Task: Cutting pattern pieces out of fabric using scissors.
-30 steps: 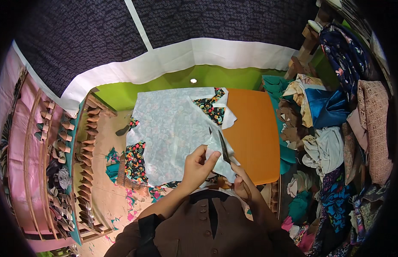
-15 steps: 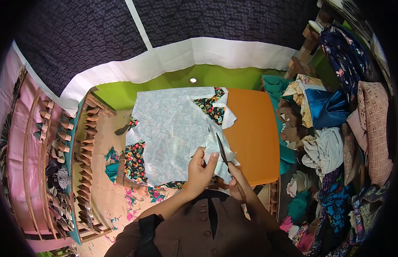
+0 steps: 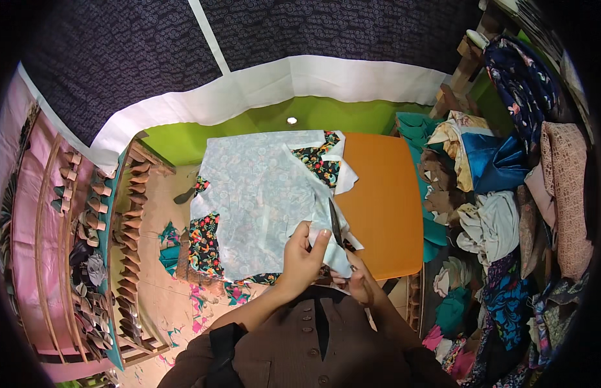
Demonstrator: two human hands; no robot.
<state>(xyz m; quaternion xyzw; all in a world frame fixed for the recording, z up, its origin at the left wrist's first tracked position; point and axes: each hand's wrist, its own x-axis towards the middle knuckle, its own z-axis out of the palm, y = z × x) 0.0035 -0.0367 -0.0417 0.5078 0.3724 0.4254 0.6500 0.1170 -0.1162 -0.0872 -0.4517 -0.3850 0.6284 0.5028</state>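
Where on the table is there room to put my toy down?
The bare orange table to the right of the pale fabric, up to the cloth pile, is free. Near the hands and scissors it is crowded.

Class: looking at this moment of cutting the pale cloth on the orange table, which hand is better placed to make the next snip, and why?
Right. The right hand holds the scissors, blades at the pale cloth's edge; the left hand only grips the cloth.

The left hand (image 3: 304, 258) gripped the near edge of the pale patterned fabric (image 3: 262, 194) on the orange table (image 3: 384, 207) while the right hand (image 3: 360, 283) held scissors (image 3: 335, 223) against it.
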